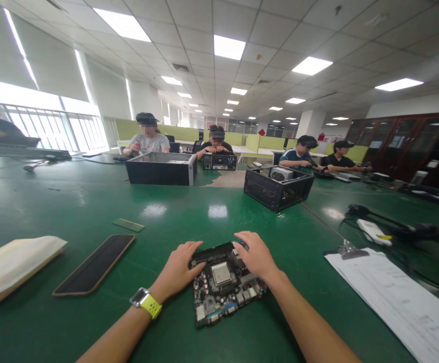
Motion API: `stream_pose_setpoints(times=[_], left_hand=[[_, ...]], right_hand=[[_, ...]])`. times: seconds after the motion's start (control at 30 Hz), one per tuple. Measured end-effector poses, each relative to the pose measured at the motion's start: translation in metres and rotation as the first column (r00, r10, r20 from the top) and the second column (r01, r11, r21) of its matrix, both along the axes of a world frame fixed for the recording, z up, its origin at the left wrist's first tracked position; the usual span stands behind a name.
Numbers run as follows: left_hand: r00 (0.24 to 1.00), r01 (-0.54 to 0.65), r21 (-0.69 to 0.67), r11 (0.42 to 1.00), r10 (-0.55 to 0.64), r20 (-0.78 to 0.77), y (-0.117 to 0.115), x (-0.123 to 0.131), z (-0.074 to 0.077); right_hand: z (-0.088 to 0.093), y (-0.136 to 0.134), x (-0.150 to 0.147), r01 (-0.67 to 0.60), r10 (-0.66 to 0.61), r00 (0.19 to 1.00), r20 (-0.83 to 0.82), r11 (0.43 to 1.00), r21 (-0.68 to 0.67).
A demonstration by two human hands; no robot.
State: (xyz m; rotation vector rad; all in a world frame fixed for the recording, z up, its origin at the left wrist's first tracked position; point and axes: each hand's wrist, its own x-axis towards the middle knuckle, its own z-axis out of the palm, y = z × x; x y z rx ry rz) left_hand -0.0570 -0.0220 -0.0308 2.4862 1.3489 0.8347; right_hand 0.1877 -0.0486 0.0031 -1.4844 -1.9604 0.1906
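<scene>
A small black motherboard (223,285) with a silver processor in its middle lies on the green table (90,201) right in front of me. My left hand (177,269), with a yellow-banded watch on the wrist, rests on the board's left edge, fingers curled against it. My right hand (255,254) lies over the board's far right corner, fingers bent down onto its top edge. Both hands touch the board; it stays flat on the table.
A dark phone (94,264) and a padded envelope (11,267) lie to my left. A clipboard with papers (396,297) and tangled cables (393,227) lie right. Open computer cases (162,168) (277,186) stand farther off, with several people seated behind them.
</scene>
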Motion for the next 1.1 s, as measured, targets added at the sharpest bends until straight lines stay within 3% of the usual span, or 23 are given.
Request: stream_pose_setpoints(times=[0.17, 0.53, 0.63, 0.8, 1.1], left_hand=[[0.999, -0.018, -0.053, 0.998, 0.019, 0.027, 0.001, -0.001, 0.001], [0.999, -0.028, -0.044, 0.999, 0.029, 0.026, 0.002, -0.001, 0.005], [0.999, -0.032, -0.031, 0.999, 0.033, 0.017, 0.000, -0.002, 0.008], [0.998, -0.044, -0.013, 0.999, 0.044, 0.037, -0.001, -0.004, 0.008], [0.996, -0.038, -0.027, 0.999, 0.040, 0.078, -0.001, -0.004, 0.006]], right_hand=[[-0.023, 0.021, 0.022, -0.042, 0.060, 0.991, 0.122, 0.989, -0.139], [-0.017, 0.007, 0.011, 0.141, -0.118, 0.974, 0.192, 0.984, -0.112], [-0.021, 0.005, 0.006, 0.103, -0.086, 0.980, 0.179, 0.990, -0.092], [-0.026, 0.007, 0.002, -0.063, 0.067, 0.996, 0.052, 0.995, -0.084], [-0.031, 0.011, 0.003, -0.095, 0.093, 0.995, -0.023, 0.992, -0.088]])
